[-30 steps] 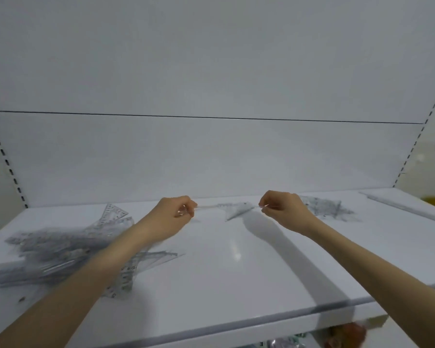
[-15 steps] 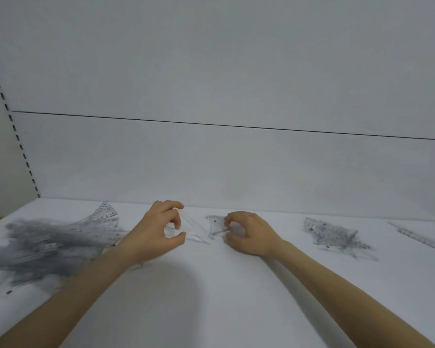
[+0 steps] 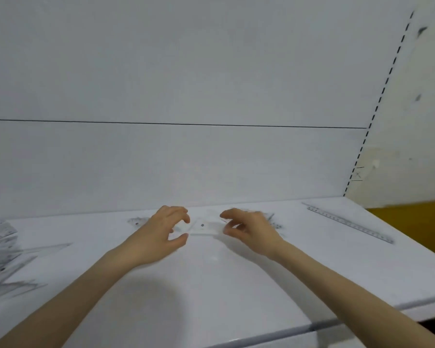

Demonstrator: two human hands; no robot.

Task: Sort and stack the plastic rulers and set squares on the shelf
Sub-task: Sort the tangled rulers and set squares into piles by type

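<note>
Shelf (image 3: 211, 285): white and glossy, front lip at 6 o'clock. Both forearms reach across it toward 12 o'clock.

Loose pile (image 3: 0, 252) of rulers and set squares lies at 9 o'clock.

Left hand (image 3: 161, 234) and right hand (image 3: 251, 231) flank one clear set square (image 3: 202, 226), which lies flat near the back of the shelf at 12 o'clock.

Grip of each hand: thumb and fingers curved and apart, tips at the piece's ends. Blur prevents telling whether they touch or pinch it.

A small heap (image 3: 274, 222) of set squares shows just behind the right hand. A long ruler (image 3: 349, 223) lies at 2 o'clock, well apart.

Assessment: the piece is likely light, thin and stiff, and slick on the gloss. Lying flat, it offers no purchase from above. Recommend tipping one edge up, then holding it by opposite edges or a corner.
</note>
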